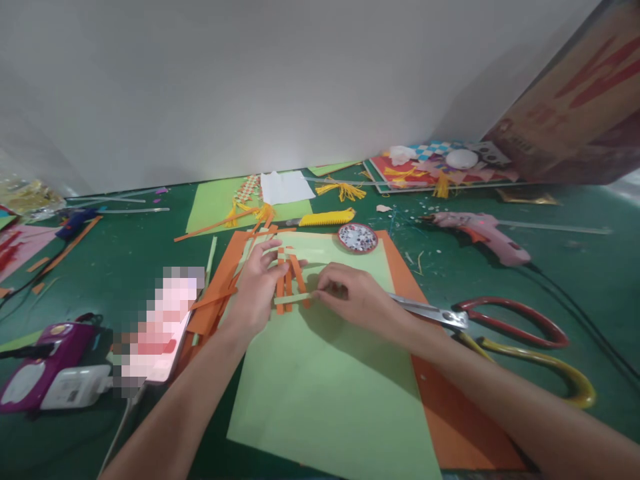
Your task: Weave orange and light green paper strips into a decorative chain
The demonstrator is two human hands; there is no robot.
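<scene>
My left hand (260,280) is closed on the upper left of several orange paper strips (289,293) that hang side by side from a pale green band. Thumb and finger of my right hand (345,290) pinch the right end of a light green paper strip (291,299), which crosses the lower part of the orange strips. Both hands are over a light green paper sheet (330,393), which lies on an orange sheet (465,427). Loose orange strips (213,310) lie to the left of my left hand.
Scissors (460,319) lie under my right forearm. A yellow cutter (327,217) and a small dish of beads (357,238) sit behind the sheets. A pink glue gun (480,233) with its cord is at right. A phone (160,333) and a purple power strip (55,360) are at left.
</scene>
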